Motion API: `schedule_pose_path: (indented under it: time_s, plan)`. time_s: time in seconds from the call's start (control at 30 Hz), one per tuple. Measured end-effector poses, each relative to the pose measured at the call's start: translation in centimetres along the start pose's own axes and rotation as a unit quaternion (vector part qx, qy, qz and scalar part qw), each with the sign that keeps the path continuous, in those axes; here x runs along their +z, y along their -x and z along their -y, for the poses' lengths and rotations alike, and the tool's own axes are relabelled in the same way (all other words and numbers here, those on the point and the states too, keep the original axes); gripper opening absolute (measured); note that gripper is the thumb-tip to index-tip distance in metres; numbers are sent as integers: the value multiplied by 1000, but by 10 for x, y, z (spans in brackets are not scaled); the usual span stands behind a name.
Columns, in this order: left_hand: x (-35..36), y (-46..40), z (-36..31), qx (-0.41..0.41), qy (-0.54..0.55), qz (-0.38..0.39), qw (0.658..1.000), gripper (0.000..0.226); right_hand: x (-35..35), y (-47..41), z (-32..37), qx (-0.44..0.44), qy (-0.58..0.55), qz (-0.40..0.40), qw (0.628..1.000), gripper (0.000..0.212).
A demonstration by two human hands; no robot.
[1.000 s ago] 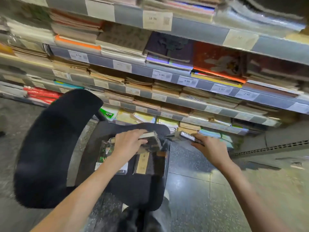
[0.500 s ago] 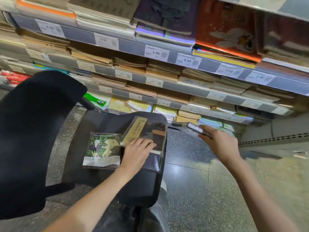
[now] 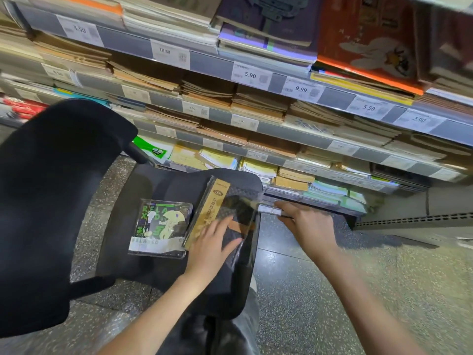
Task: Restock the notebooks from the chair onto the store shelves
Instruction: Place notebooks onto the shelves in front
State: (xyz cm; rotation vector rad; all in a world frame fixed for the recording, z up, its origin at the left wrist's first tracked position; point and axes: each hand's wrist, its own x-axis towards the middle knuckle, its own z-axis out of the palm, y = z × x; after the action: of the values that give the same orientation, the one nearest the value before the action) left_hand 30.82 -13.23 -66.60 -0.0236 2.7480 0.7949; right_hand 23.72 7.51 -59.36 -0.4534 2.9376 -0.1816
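Observation:
Two wrapped notebooks lie on the black chair seat (image 3: 158,267): a green-and-black one (image 3: 161,224) on the left and a larger dark one with a gold band (image 3: 225,208) on the right. My left hand (image 3: 212,245) rests flat with spread fingers on the dark notebook. My right hand (image 3: 304,224) grips a dark notebook with a white edge (image 3: 268,208), held between the chair's front corner and the lowest shelf (image 3: 320,206).
Store shelves (image 3: 256,129) packed with stacked notebooks and price tags fill the view above. The chair's black backrest (image 3: 51,201) stands at the left. Speckled floor (image 3: 384,290) stretches to the right, and a grey shelf base (image 3: 422,219) sits low at the right.
My left hand set down the notebook it had lifted and now lies flat on the dark one. My right hand stays by the lowest shelf with its notebook. The camera has moved closer.

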Motion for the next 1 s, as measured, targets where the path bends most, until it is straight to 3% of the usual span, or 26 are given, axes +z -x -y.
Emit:
schedule_pose_path:
  time_s: [0.17,0.33,0.53,0.73,0.93,1.0]
  plan:
    - [-30,-16,-21,-6,220,-2,975,76,15,-10,34,-56,23,-39,997,40]
    - [-25,-17,-19,-31,341,-32,939,27,31,-10,52,-61,14,18,998,41]
    - [-27,-19,-4,-38,342,-24,939,19,25,-5,32,-17,-100,168,981,60]
    - [-50,-7,42,-41,329,-21,943,19,26,0,28,7,-109,203,973,65]
    - [-67,8,117,-82,241,-125,959,26,83,-4,53,5,-117,263,958,67]
    - [-65,12,137,-100,204,-119,966,33,106,-7,61,8,-125,283,951,71]
